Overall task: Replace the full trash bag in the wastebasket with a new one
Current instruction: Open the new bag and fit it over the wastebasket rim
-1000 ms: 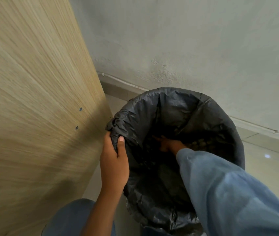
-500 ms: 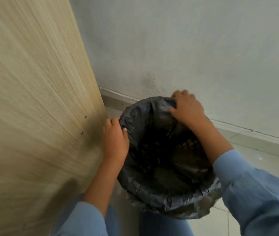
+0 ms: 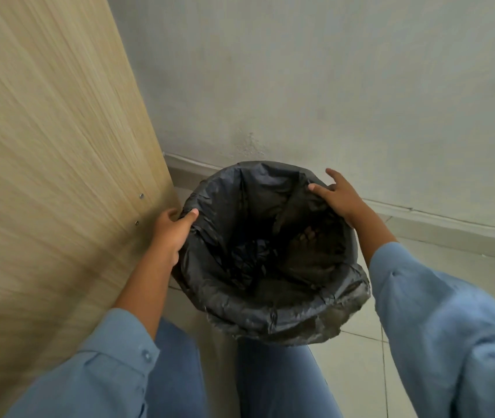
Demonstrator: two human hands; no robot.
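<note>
Black bag [image 3: 273,300] lining wastebasket, L hand [image 3: 171,233] & R hand [image 3: 338,196] each gripping bag rim

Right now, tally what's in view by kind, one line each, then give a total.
Hands: 2, left hand and right hand
Black trash bag: 1
Wooden panel: 1
Screw heads in the panel: 2
Total: 6

Wood panel [image 3: 53,164] crowds the wastebasket's [image 3: 270,327] left; right seems free.
</note>
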